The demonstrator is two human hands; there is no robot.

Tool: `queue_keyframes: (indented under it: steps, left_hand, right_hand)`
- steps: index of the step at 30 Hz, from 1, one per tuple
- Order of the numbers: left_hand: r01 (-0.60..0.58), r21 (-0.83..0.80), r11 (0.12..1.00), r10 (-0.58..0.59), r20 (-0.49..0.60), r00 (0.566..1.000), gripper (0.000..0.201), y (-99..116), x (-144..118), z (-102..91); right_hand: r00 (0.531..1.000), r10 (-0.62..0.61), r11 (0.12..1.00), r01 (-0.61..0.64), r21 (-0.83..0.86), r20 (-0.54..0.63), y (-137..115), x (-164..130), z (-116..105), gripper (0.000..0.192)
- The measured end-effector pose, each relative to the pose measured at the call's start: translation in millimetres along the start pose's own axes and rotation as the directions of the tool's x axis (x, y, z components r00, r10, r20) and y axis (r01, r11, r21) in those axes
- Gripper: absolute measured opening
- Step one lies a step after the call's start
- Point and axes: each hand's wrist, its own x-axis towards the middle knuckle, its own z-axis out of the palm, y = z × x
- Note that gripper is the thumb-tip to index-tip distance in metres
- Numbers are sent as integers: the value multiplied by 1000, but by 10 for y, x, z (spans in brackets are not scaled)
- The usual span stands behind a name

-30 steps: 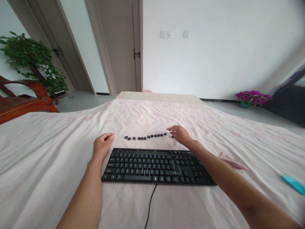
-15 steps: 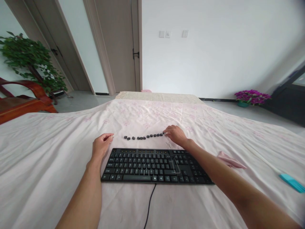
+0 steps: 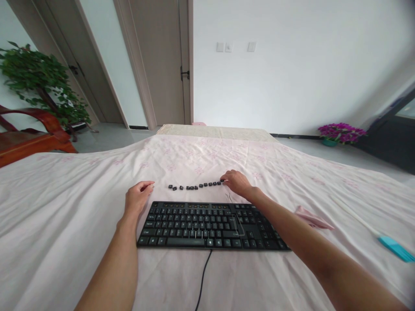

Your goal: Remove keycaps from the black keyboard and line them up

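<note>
A black keyboard [image 3: 210,225] lies on a pale pink sheet [image 3: 65,207], its cable running toward me. Behind it, several loose black keycaps [image 3: 194,186] sit in a curved row. My right hand [image 3: 238,182] rests at the row's right end, its fingertips pinched on the last keycap. A thin wire keycap puller [image 3: 231,198] lies just below that hand. Beside the keyboard's far left corner, my left hand [image 3: 138,197] lies on the sheet, loosely curled and holding nothing.
A folded pink cloth [image 3: 313,218] lies right of the keyboard, and a teal brush [image 3: 395,249] farther right. A red wooden chair [image 3: 29,138] and a green plant [image 3: 42,86] stand at the left, purple flowers [image 3: 342,131] at the right wall, doors behind.
My right hand slid left along the row, from over the separate rightmost keycap to the row's right end, and its fingers closed on a keycap. My left hand stayed put.
</note>
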Motion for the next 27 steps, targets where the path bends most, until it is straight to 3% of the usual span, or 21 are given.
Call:
queue_keyframes:
  steps: [8,19,27]
  left_hand:
    - [4,-18,1000,-4,4,1000,36,-1,9,9]
    - [8,-16,1000,-8,2,1000,39,-19,7,2]
    - [10,-17,1000,-11,-4,1000,40,3,-6,3]
  right_hand:
    - [999,30,999,-29,-14,14,-6,1,-8,20]
    - [999,-32,999,33,-28,18,-44,-62,-8,21]
    - [1000,15,1000,-15,8,15,-64,-68,-35,20]
